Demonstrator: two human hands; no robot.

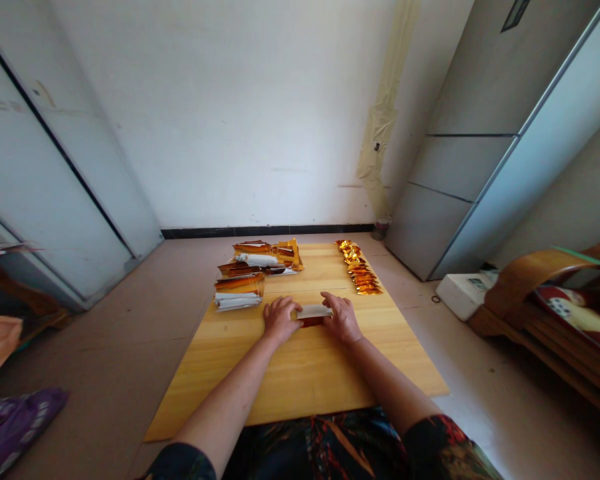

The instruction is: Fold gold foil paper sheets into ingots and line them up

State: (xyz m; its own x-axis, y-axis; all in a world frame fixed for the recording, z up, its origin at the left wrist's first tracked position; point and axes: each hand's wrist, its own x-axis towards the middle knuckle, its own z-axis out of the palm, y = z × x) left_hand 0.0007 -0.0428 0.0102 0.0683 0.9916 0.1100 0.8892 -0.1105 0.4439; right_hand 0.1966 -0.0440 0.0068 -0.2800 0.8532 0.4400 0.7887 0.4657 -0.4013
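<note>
Patterned sleeves, both hands (311,319) pinching a folded paper (314,311), wooden board (300,373), tan floor, white wall.

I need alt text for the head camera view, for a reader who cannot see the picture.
Two bare hands, left hand and right hand, press on a small folded paper lying on a wooden board on the floor. Stacks of gold foil sheets lie at the board's far left, and a row of folded gold pieces lies at its far right.
</note>
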